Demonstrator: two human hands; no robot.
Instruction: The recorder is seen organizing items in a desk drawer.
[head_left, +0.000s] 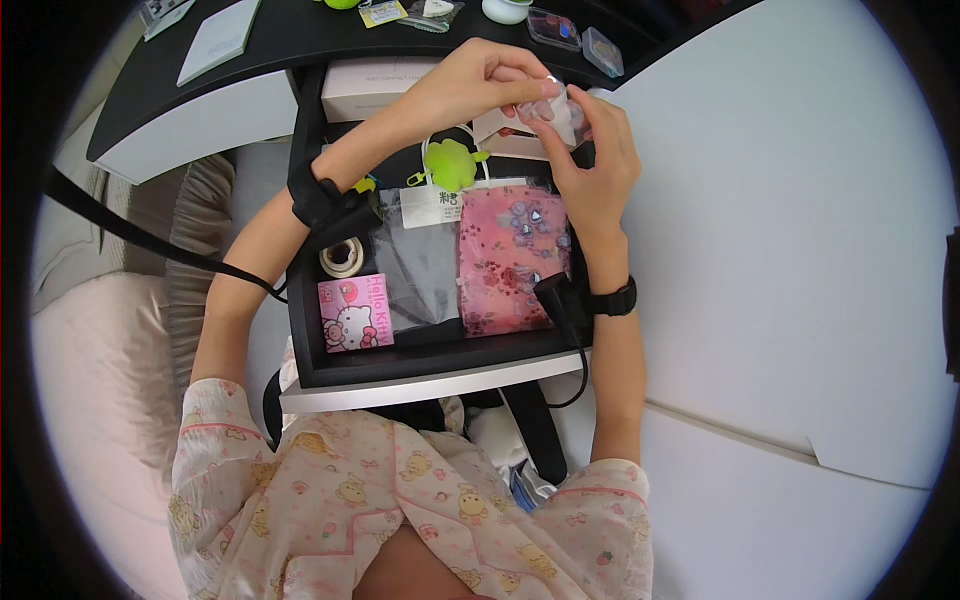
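Observation:
Both of my hands meet over the back right of an open black drawer (450, 365). Between them is a small clear plastic packet (559, 112) with something whitish in it; its exact contents are hard to make out. My left hand (499, 75) pinches its upper edge between thumb and fingers. My right hand (600, 150) grips its lower right side. Below the packet sits a white box (510, 142) with a dark and red picture, partly hidden by my hands. A green plush pouch (452, 165) with a zip pull lies just left of my right hand.
Inside the drawer are a pink floral pouch (510, 262), a clear plastic bag (420, 262), a tape roll (342, 258), a pink Hello Kitty box (356, 313) and a long white box (375, 90). A white cabinet (780, 225) borders the right; black straps trail from both wrists.

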